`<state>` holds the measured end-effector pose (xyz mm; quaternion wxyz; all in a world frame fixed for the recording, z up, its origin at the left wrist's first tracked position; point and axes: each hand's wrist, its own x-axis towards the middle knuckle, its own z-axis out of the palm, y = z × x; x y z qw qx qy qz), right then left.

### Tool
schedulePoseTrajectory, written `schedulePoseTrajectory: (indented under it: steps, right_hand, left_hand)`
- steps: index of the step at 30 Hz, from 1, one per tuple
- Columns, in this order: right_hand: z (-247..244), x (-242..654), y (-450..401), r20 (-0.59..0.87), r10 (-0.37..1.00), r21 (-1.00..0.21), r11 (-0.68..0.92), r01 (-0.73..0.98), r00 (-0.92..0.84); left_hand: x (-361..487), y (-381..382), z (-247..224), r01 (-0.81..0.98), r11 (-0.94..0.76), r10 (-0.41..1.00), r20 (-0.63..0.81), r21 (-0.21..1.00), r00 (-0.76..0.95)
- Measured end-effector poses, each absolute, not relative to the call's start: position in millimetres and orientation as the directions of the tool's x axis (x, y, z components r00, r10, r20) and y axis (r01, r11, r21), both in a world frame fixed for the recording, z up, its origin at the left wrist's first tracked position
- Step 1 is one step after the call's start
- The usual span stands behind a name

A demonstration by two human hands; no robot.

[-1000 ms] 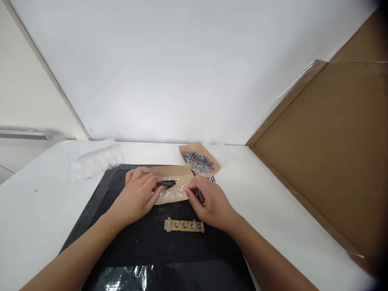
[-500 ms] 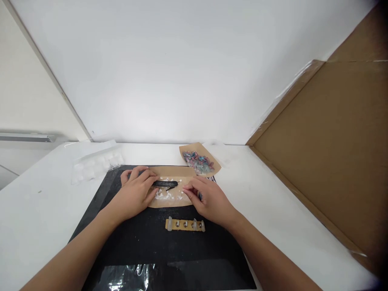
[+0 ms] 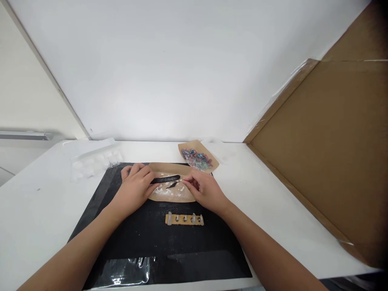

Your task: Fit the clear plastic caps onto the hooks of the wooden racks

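My left hand [image 3: 135, 186] is closed on one end of a thin black strip [image 3: 165, 179], which points right over a brown paper tray [image 3: 157, 198]. The fingertips of my right hand [image 3: 203, 189] are pinched together at the strip's right end; whatever is between them is too small to make out. Small white pieces [image 3: 165, 191] lie scattered in the tray, with a small dark sliver [image 3: 172, 184] among them. Nearer me, a yellowish bar [image 3: 184, 219] carrying clear pieces and small metal rounds lies on the black mat [image 3: 157, 242].
Behind the tray is a brown paper tray of colourful pieces [image 3: 198, 159], beside clear plastic [image 3: 216, 149]. A clear case with white contents [image 3: 95, 163] sits at the back left. A cardboard panel [image 3: 327, 141] stands on the right.
The black strip has tilted up at its right end and sits slightly higher above the dark sliver. My right fingertips have moved up close to its end. The whole view has shifted a little.
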<state>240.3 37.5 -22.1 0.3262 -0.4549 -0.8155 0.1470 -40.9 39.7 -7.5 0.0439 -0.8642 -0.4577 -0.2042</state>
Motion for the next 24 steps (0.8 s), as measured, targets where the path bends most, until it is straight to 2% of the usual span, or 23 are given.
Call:
schedulePoseTrajectory:
  steps: [3, 6, 10, 13, 16, 20, 24]
  right_hand:
    - [-21.7, 240.1, 38.2, 0.457, 0.833, -0.551, 0.539, 0.637, -0.310]
    - [-18.8, 240.1, 37.0, 0.513, 0.823, -0.570, 0.538, 0.621, -0.243]
    - [-12.4, 237.9, 30.4, 0.589, 0.779, -0.572, 0.588, 0.572, -0.213]
    - [-8.2, 232.2, 21.3, 0.634, 0.727, -0.542, 0.661, 0.519, -0.265]
    - [-5.9, 224.0, 11.8, 0.674, 0.672, -0.515, 0.726, 0.456, -0.308]
    - [-5.5, 216.8, 5.3, 0.703, 0.648, -0.508, 0.746, 0.430, -0.294]
    - [-6.7, 216.7, 5.7, 0.697, 0.665, -0.507, 0.722, 0.471, -0.269]
  left_hand:
    - [-39.3, 36.0, -2.8, 0.799, -0.573, 0.780, 0.418, 0.179, 0.466]
    - [-36.2, 31.2, 0.5, 0.779, -0.550, 0.800, 0.457, 0.301, 0.388]
    - [-30.1, 25.4, 7.6, 0.616, -0.600, 0.795, 0.468, 0.510, 0.386]
    - [-25.3, 19.7, 16.4, 0.486, -0.521, 0.840, 0.319, 0.701, 0.440]
    - [-21.3, 12.9, 24.4, 0.456, -0.307, 0.878, 0.064, 0.835, 0.474]
    - [-16.1, 5.6, 28.7, 0.388, -0.115, 0.847, -0.114, 0.914, 0.520]
    - [-11.3, 1.7, 27.6, 0.351, 0.002, 0.793, -0.215, 0.937, 0.571]
